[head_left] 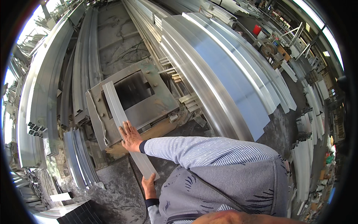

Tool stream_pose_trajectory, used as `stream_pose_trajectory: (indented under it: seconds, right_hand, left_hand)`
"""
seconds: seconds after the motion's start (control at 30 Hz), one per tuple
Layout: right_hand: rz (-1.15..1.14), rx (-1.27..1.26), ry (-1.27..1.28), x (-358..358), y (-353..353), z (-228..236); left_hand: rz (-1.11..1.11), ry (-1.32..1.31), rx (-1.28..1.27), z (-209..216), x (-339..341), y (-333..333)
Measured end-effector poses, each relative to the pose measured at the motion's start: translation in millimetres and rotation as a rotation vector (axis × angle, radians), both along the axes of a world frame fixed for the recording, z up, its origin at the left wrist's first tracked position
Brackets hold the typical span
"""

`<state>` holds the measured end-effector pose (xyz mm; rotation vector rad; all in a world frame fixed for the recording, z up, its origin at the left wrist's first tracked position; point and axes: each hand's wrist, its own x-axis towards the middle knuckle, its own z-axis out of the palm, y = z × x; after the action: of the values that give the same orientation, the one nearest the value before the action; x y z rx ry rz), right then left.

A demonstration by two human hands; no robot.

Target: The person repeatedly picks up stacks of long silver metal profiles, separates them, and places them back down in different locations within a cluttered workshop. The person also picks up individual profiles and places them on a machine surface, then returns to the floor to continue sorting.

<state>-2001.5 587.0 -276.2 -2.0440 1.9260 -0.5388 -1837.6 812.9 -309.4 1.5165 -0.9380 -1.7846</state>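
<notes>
A flat silver aluminium profile (116, 105) slants from the opening of a metal machine table (156, 103) toward my body. My right hand (131, 139) lies on top of it near the table's front edge, with fingers spread. Closer to me, my left hand (149, 186) grips the near end, thumb along its edge; its other fingers are partly hidden below. Beneath its far part, the dark rectangular opening (136, 89) of the table shows beside the profile.
Long aluminium sheets and profiles (223, 67) are stacked to the right of the machine. More long profiles (52, 82) stand along the left. A thin cable (99, 117) lies on the table's left side. Dark square tubes (82, 214) lie at lower left. A red bucket (257, 29) is far right.
</notes>
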Motion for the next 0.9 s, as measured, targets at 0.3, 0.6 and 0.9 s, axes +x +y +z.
stream_pose_trajectory:
  seconds: [0.3,0.6,0.9]
  right_hand:
    - [-0.002,-0.023,-0.058,24,78,-31]
    - [0.02,0.009,0.038,35,102,-42]
    - [-0.057,-0.186,0.056,6,-92,-31]
  left_hand:
    - [-0.091,-0.118,0.043,-8,27,72]
    - [0.028,-0.018,0.099,-38,38,97]
    - [-0.034,-0.13,0.064,-13,6,-95]
